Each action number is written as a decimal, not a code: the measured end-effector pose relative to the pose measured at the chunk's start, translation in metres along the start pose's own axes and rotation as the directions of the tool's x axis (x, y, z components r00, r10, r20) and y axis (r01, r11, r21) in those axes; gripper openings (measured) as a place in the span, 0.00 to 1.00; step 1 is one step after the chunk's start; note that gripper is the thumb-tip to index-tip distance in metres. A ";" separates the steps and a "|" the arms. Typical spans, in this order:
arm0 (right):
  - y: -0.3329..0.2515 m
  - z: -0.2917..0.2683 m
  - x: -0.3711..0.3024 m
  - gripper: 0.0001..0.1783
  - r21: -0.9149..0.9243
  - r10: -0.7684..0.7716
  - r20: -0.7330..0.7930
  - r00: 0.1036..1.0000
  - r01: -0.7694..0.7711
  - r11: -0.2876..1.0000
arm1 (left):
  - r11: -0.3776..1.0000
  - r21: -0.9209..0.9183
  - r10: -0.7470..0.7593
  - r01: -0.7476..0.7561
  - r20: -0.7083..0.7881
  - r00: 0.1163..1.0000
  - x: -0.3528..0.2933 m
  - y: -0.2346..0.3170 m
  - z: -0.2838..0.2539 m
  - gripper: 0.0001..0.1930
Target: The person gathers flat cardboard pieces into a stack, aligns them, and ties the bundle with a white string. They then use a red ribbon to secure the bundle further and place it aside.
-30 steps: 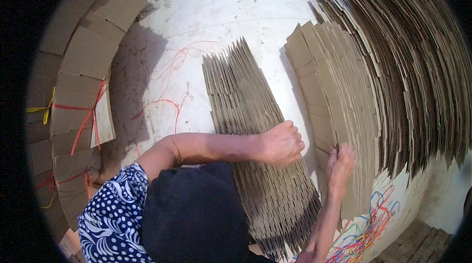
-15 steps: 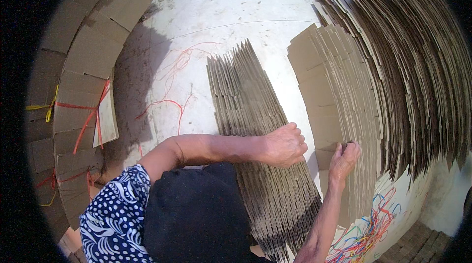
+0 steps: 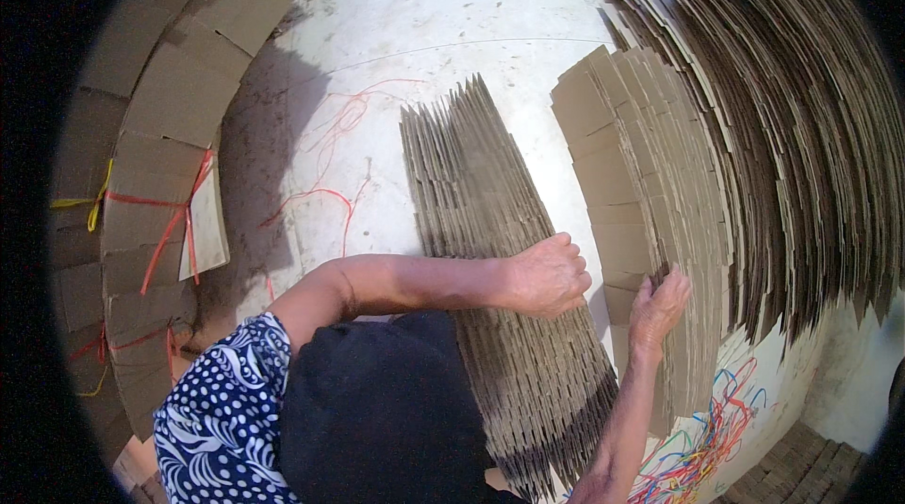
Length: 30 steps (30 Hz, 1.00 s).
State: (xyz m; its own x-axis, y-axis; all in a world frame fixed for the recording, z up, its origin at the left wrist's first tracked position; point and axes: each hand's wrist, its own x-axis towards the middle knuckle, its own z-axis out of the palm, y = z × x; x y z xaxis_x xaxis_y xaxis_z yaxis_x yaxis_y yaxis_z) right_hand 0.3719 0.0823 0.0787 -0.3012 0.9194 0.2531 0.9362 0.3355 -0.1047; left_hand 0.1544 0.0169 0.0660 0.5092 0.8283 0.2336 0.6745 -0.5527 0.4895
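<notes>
My left hand (image 3: 549,276) is closed in a fist over the right edge of a long fanned row of cardboard pieces (image 3: 485,212). What it holds, if anything, is hidden. My right hand (image 3: 658,308) is at a second row of flat cardboard sheets (image 3: 603,160), to the right of the first. Its fingers are closed on the upper edges of the sheets, where a narrow gap runs between them. My left forearm crosses the fanned row from the left.
Tall dark cardboard stacks (image 3: 801,146) stand at the right. Tied cardboard bundles (image 3: 170,174) line the left. Loose red string (image 3: 325,193) lies on the pale floor (image 3: 415,4). A tangle of coloured strings (image 3: 712,443) is at lower right. A black rounded thing (image 3: 382,414) fills the bottom middle.
My right hand has shifted slightly left and up, and the gap among the sheets by it sits further left. My left hand is almost unmoved.
</notes>
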 end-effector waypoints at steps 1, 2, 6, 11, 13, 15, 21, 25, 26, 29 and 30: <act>-0.003 -0.002 0.000 0.19 0.001 -0.019 -0.023 1.000 0.019 1.000 | 1.000 -0.001 -0.001 0.001 -0.004 1.000 -0.001 0.000 0.001 0.12; -0.004 -0.003 0.000 0.20 -0.014 -0.017 0.023 1.000 0.018 1.000 | 1.000 -0.004 0.001 -0.001 -0.011 1.000 -0.001 0.000 0.000 0.12; -0.005 -0.006 -0.002 0.23 -0.048 -0.073 0.058 0.996 0.075 0.996 | 1.000 -0.020 -0.013 0.013 0.024 1.000 -0.001 0.001 -0.002 0.14; 0.013 0.003 -0.013 0.21 0.247 -0.162 0.092 0.983 0.135 0.960 | 1.000 -0.017 0.003 -0.002 0.014 1.000 0.000 0.002 -0.006 0.14; 0.007 -0.001 -0.019 0.21 0.393 -0.072 0.245 0.967 -0.032 0.919 | 1.000 -0.009 0.028 -0.029 -0.079 0.996 -0.003 -0.001 -0.001 0.11; -0.007 -0.009 -0.024 0.21 0.439 -0.118 0.278 0.953 -0.017 0.898 | 0.999 -0.008 0.037 -0.039 -0.108 0.993 -0.004 -0.001 0.001 0.12; -0.033 -0.015 -0.037 0.21 0.490 -0.199 0.325 0.925 0.016 0.872 | 1.000 -0.027 0.013 -0.014 -0.038 0.999 -0.004 0.001 -0.007 0.11; -0.032 -0.011 -0.038 0.20 0.537 -0.222 0.316 0.922 0.019 0.844 | 0.998 -0.051 0.016 -0.020 -0.075 0.997 -0.005 0.000 -0.002 0.10; -0.032 -0.011 -0.037 0.20 0.540 -0.224 0.320 0.921 0.017 0.842 | 0.998 -0.066 0.016 -0.022 -0.093 0.996 -0.004 0.000 -0.002 0.10; -0.034 -0.015 -0.037 0.20 0.521 -0.196 0.369 0.909 -0.028 0.853 | 0.994 -0.105 0.004 -0.013 -0.080 0.997 -0.002 0.003 -0.003 0.09; -0.033 -0.013 -0.038 0.19 0.536 -0.220 0.332 0.917 0.009 0.844 | 0.994 -0.106 -0.011 0.004 -0.063 0.998 -0.002 0.003 -0.003 0.08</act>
State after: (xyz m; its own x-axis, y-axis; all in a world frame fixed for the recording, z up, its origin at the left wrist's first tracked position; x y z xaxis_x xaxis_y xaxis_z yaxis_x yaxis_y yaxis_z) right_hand 0.3545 0.0335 0.0855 -0.5424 0.8377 -0.0638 0.6909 0.4015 -0.6012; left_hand 0.1535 0.0144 0.0696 0.4670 0.8385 0.2809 0.6159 -0.5364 0.5770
